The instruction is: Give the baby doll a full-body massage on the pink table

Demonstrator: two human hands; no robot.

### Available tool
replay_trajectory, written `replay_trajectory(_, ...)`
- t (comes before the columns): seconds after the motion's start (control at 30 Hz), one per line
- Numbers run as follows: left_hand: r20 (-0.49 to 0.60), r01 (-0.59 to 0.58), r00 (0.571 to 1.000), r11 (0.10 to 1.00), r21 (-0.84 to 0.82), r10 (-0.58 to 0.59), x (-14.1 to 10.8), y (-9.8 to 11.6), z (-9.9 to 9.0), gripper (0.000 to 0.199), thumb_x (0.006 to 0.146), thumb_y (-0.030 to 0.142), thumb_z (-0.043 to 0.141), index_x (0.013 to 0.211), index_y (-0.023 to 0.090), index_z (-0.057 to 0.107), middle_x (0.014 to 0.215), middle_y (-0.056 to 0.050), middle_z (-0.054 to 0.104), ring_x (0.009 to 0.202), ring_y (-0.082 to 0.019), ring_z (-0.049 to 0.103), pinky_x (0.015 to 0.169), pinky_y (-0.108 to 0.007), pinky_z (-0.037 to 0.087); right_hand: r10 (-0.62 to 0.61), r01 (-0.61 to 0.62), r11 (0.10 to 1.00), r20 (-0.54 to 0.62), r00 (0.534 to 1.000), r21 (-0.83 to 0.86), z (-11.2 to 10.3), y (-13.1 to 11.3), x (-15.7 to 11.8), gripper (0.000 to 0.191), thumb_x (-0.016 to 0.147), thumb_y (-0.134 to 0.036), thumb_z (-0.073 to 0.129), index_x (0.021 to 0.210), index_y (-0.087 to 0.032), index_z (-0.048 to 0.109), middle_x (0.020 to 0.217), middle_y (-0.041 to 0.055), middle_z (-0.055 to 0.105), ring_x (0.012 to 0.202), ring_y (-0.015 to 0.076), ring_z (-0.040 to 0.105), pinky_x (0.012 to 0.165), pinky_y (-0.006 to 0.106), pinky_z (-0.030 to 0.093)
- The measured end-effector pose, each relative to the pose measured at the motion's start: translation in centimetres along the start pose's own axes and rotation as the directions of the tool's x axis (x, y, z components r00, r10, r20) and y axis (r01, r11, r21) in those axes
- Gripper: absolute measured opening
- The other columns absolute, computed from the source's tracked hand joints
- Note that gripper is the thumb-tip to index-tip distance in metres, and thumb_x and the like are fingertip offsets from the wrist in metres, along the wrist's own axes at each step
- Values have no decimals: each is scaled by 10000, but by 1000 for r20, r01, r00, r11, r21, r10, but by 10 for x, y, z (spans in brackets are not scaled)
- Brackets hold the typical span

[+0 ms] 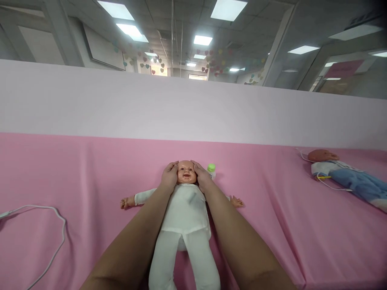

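A baby doll (pixel 188 209) in a white top and white trousers lies on its back, head away from me, arms stretched out sideways. My left hand (pixel 169 176) cups the left side of its head, with the fingers reaching up beside the temple. On the other side, my right hand (pixel 202 177) presses against the head in the same way, so the head is held between both palms. The doll's face shows between my hands. Just beyond my right hand stands a small bottle with a green cap (pixel 211 167), its lower part partly hidden.
A pink sheet (pixel 99 181) covers the surface. A second doll in blue and white clothes (pixel 350 177) lies at the far right with a thin tube. A white cable (pixel 57 213) curves at the left. Behind runs a white low wall (pixel 181 108) with glass above.
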State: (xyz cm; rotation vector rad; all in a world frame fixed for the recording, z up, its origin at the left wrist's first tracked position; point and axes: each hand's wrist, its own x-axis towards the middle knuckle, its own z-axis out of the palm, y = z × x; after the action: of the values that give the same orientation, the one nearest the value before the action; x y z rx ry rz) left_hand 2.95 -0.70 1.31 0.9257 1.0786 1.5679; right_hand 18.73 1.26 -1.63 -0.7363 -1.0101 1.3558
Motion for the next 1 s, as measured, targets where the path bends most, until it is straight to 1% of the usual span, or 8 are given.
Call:
replay_trajectory(0.1, 8, 32, 999, 999, -37, -32, 1, -1, -1, 362, 762, 373, 752, 1077, 197, 763, 1074, -108, 783, 983, -269, 725, 937, -452, 570, 80, -80, 994, -3, 997, 78, -1, -1, -3, 498, 799, -443, 778, 1283, -349, 704, 1416, 3, 678, 1354, 276, 588, 1193, 502, 433)
replay_trajectory(0.27, 34, 20, 999, 998, -53, -19, -1, -2, -4, 408, 727, 402, 789, 1077, 198, 746, 1062, -95, 768, 981, -259, 714, 936, -432, 565, 67, -68, 996, 25, 997, 50, 5, -12, -11, 563, 752, -393, 823, 1293, -330, 682, 1401, 19, 678, 1345, 282, 587, 1184, 483, 438)
replay_trajectory(0.43, 89, -21, 996, 1000, 3, 21, -5, 2, -5, 559, 636, 369, 902, 1132, 203, 704, 1042, -75, 745, 972, -257, 714, 922, -411, 562, 86, -85, 996, 45, 995, -22, 13, -25, -17, 629, 679, -358, 908, 1255, -290, 665, 1247, 43, 720, 1158, 286, 677, 1034, 465, 545)
replay_trajectory(0.53, 93, -30, 995, 998, 58, 24, -6, 5, -4, 579, 627, 368, 919, 1127, 197, 681, 1027, -77, 730, 943, -252, 716, 897, -407, 564, 83, -83, 996, -6, 997, -30, 17, -27, -17, 607, 646, -377, 932, 1186, -276, 672, 1156, 31, 735, 1058, 269, 703, 966, 445, 570)
replay_trajectory(0.67, 84, -22, 996, 997, 70, 16, -4, 7, 0, 555, 623, 384, 923, 1083, 197, 676, 994, -73, 725, 901, -246, 715, 864, -406, 564, 54, -58, 997, -69, 996, -47, 18, -22, -12, 554, 636, -421, 939, 1105, -266, 687, 1069, 20, 755, 1004, 255, 709, 949, 433, 568)
replay_trajectory(0.83, 58, -26, 998, 998, 55, 23, -2, 4, 3, 449, 696, 459, 860, 1031, 201, 708, 998, -74, 748, 939, -244, 705, 902, -404, 551, 19, -26, 999, -128, 992, -48, 15, -12, -5, 428, 732, -545, 856, 1020, -260, 720, 1008, 15, 758, 1031, 248, 695, 1011, 437, 538)
replay_trajectory(0.9, 40, -29, 999, 999, 41, 28, -1, 3, 3, 398, 712, 458, 827, 1002, 205, 724, 1002, -66, 754, 965, -245, 699, 923, -400, 543, 22, -26, 999, -136, 990, -28, 12, -8, -3, 429, 744, -564, 836, 1030, -264, 729, 1049, 18, 761, 1067, 252, 691, 1037, 443, 530)
replay_trajectory(1.0, 17, -31, 999, 999, 18, 30, 1, 1, 2, 348, 718, 429, 785, 981, 205, 745, 1023, -63, 759, 1010, -247, 690, 950, -393, 535, 49, -47, 999, -106, 993, 19, 8, -6, -3, 484, 740, -539, 831, 1137, -281, 728, 1185, 34, 760, 1156, 265, 679, 1064, 463, 526)
